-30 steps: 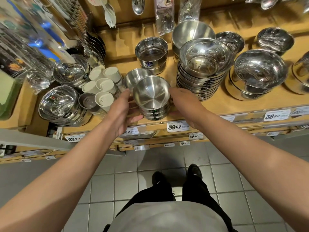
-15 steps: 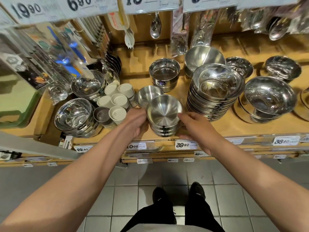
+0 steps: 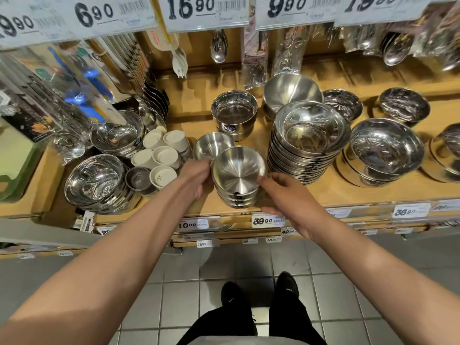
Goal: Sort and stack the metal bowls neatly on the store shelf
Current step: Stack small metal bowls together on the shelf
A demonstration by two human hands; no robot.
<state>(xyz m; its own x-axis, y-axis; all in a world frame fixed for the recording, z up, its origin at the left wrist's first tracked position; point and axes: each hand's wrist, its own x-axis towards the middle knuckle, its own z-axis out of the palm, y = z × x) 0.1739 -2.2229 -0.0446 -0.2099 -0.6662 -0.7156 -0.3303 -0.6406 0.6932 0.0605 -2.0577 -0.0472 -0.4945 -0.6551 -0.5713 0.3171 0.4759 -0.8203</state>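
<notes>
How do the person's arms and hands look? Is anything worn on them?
Both forearms are bare up to the frame edge; no sleeves show. The left hand and the right hand wear no gloves, and no watch, ring or bracelet is visible.

A second ago the left hand [image 3: 196, 176] lay open against the small stack of brushed steel bowls [image 3: 237, 180]; now its fingers curl round the stack's left rim. The right hand [image 3: 286, 195] has shifted from behind the stack to its right side.
</notes>
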